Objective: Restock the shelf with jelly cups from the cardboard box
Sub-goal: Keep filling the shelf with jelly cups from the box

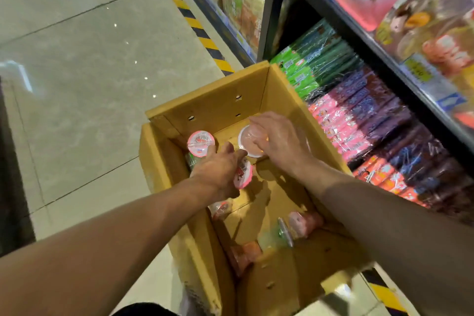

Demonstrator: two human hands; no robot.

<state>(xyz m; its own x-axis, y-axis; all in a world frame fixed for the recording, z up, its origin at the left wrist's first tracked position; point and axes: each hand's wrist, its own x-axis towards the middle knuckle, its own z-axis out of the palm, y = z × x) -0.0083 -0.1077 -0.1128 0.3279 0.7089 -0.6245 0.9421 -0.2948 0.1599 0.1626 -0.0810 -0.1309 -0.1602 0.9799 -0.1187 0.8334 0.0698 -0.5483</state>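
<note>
Both hands are working inside the cardboard box [205, 110]: the left hand [218, 169] is gripping a pink-lidded jelly cup [243, 174], the right hand [279, 141] is closing over another cup [247, 141], and the shelf [359, 115] is lying toward two o'clock, nearer the right arm.

Both my bare forearms: extended forward and downward, converging. My left hand [218, 169]: back facing up, fingers curled, grip closed around something. My right hand [278, 142]: back up, fingers bent downward, grip likewise holding.
</note>
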